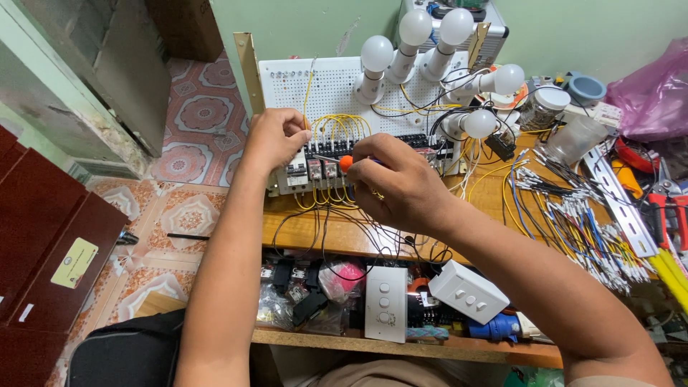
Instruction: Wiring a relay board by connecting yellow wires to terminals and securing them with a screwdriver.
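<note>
A yellow wire (307, 89) was pinched between the closed fingers of the left hand (274, 136), at 12 o'clock of the breaker row (315, 168). An orange-handled screwdriver (345, 163) was gripped by the right hand (401, 186) (fingers curled shut), tip at 9 o'clock. 5 white bulbs (416, 29) were mounted at 1 o'clock on the perforated board (330, 86).

**Wooden table, crowded**

Table (494, 197) carries a white perforated board (326, 89) w/ bulbs at back, bundle of cut wires (573, 215) at right, clear plastic jar (577, 140), red-handled pliers (666, 208). Lower shelf (401, 342): white switch plates (385, 303), blue plug (498, 326).
</note>
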